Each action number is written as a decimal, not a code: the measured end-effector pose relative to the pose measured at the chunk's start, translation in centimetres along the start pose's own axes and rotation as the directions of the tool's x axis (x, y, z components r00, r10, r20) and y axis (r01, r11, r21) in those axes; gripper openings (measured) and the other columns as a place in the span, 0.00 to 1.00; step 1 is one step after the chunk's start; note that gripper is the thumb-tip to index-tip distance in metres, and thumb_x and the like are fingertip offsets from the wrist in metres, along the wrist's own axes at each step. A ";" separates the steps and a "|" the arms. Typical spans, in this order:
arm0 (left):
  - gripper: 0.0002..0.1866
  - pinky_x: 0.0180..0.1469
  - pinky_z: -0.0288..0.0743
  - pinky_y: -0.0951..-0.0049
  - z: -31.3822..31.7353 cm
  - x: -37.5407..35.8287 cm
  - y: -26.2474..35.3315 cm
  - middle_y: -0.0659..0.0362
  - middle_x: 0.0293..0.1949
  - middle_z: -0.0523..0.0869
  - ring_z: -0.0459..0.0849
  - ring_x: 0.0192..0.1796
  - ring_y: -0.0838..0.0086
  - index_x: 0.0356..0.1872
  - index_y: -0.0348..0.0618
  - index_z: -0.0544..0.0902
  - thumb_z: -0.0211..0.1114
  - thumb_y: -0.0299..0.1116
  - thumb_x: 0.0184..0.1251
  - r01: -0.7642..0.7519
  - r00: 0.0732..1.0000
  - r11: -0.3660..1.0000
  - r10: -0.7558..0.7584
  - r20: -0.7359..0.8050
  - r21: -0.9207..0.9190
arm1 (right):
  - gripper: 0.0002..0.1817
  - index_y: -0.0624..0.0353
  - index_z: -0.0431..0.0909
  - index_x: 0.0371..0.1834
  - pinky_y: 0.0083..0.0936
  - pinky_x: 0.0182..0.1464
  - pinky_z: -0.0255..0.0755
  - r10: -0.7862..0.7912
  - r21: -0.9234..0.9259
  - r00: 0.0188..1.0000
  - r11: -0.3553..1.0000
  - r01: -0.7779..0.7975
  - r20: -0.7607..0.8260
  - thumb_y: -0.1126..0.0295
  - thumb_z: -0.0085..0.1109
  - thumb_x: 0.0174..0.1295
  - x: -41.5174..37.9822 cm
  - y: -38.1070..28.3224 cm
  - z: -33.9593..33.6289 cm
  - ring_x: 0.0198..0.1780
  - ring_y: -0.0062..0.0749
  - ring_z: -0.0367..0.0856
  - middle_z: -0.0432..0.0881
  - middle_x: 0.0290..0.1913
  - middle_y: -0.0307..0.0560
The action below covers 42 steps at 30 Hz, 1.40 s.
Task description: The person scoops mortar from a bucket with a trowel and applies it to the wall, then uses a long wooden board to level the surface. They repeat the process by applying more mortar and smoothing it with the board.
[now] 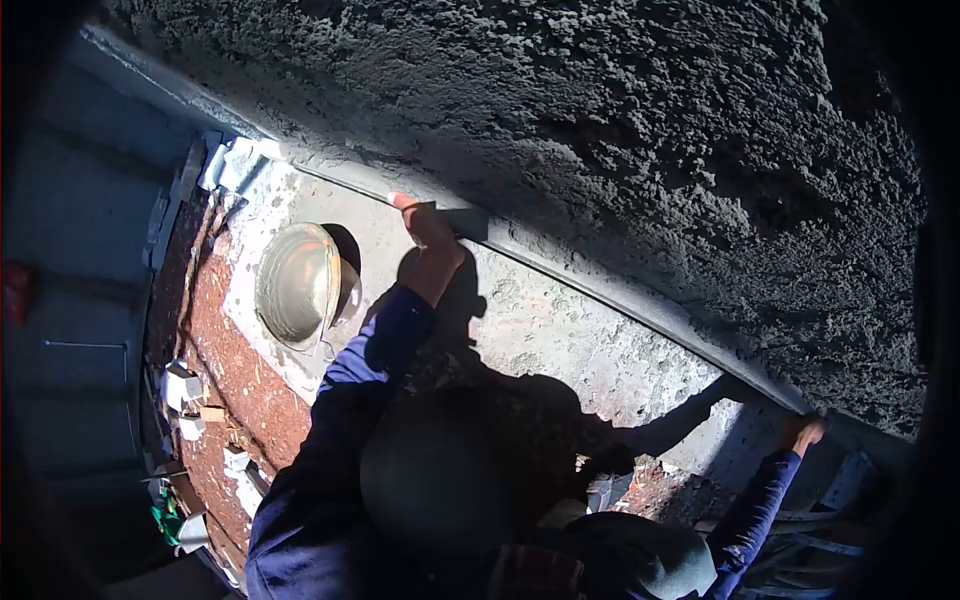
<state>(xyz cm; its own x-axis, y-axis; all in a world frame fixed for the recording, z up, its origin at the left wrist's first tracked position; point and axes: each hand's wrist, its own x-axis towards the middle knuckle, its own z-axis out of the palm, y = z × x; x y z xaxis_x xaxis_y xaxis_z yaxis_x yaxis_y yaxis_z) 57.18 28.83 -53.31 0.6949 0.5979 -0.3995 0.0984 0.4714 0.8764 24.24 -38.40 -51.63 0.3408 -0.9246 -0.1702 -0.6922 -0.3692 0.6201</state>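
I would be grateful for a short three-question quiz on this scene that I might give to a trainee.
1. Fill in the blank: The sleeves leading to the left hand and the right hand are ____ in colour.
2. Multiple choice: What is the texture of the large grey surface above the hands in the picture? A) smooth and glossy; B) rough and bumpy; C) neatly tiled.
3. True or false: The round container is nearer to the right hand than to the left.

Key: 1. blue; 2. B; 3. false, it is nearer to the left hand.
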 end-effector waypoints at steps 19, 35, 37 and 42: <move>0.46 0.70 0.52 0.66 0.8 1.1 0.5 0.48 0.70 0.61 0.61 0.70 0.64 0.70 0.35 0.56 0.32 0.69 0.68 0.047 0.992 0.999 -0.046 -0.117 0.010 | 0.26 0.61 0.78 0.48 0.41 0.44 0.77 0.035 0.339 0.947 0.937 0.079 -0.318 0.55 0.65 0.50 4.2 2.7 7.0 0.47 0.49 0.81 0.82 0.45 0.53; 0.45 0.66 0.57 0.69 1.1 -1.3 -1.5 0.50 0.66 0.67 0.68 0.65 0.65 0.67 0.35 0.62 0.40 0.68 0.66 0.093 0.973 0.991 -0.070 -0.220 0.096 | 0.20 0.62 0.79 0.50 0.36 0.38 0.77 0.036 0.382 0.891 0.911 0.157 -0.452 0.64 0.54 0.56 7.9 5.9 10.1 0.41 0.41 0.83 0.83 0.46 0.50; 0.46 0.68 0.55 0.69 0.1 2.7 0.5 0.47 0.68 0.63 0.66 0.66 0.64 0.69 0.36 0.60 0.36 0.70 0.67 0.092 0.986 0.996 -0.092 -0.142 -0.010 | 0.20 0.62 0.79 0.50 0.36 0.39 0.76 0.051 0.415 0.907 0.899 0.141 -0.418 0.64 0.54 0.56 5.8 3.1 8.9 0.42 0.41 0.83 0.83 0.47 0.50; 0.41 0.25 0.70 0.69 -0.1 4.1 7.3 0.56 0.38 0.76 0.76 0.31 0.72 0.53 0.38 0.69 0.36 0.71 0.65 0.069 0.979 0.986 -0.038 -0.201 0.153 | 0.20 0.61 0.79 0.50 0.35 0.42 0.76 0.046 0.466 0.926 0.873 0.146 -0.376 0.65 0.54 0.56 4.5 2.6 9.1 0.44 0.41 0.82 0.82 0.48 0.50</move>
<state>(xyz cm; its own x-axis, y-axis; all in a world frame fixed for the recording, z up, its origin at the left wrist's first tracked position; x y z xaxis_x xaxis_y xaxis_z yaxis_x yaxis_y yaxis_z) 60.67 34.74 -48.56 0.5334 0.6978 -0.4780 0.2540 0.4069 0.8774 18.18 -44.35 -57.70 0.5227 -0.8376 0.1589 -0.8508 -0.5006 0.1598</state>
